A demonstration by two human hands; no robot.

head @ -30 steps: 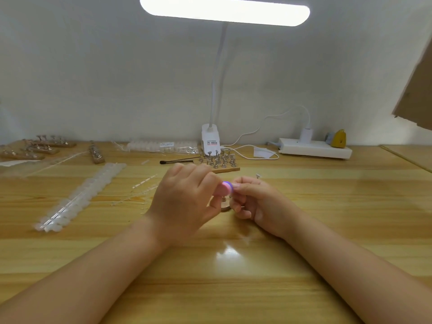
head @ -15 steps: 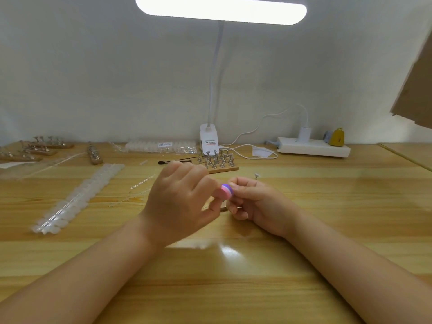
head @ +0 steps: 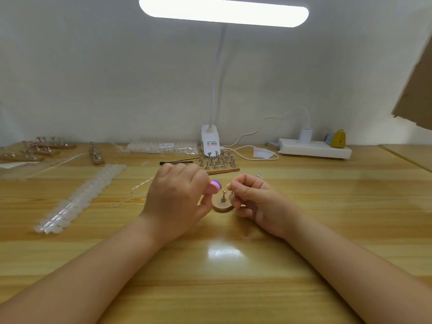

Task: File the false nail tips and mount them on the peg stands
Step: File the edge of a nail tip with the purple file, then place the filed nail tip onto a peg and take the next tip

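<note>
Here, seen from the head camera, two bare forearms reach over a pale wooden table (head: 327, 206). The left hand (head: 177, 195) has its fingers curled around a small pink-and-purple nail file block (head: 215, 185), whose striped end pokes out towards the right. The right hand (head: 252, 197) pinches something tiny between thumb and forefinger, too small to make out clearly. Between the hands, a small round wooden stand with an upright metal peg (head: 222, 204) sits on the table. Behind it stands a rectangular wooden board filled with metal pegs (head: 218, 163), near a white clip lamp (head: 210, 143). A long strip of clear false nail tips (head: 79, 197) lies on the left. A white power strip (head: 314, 150) sits far right.
</note>
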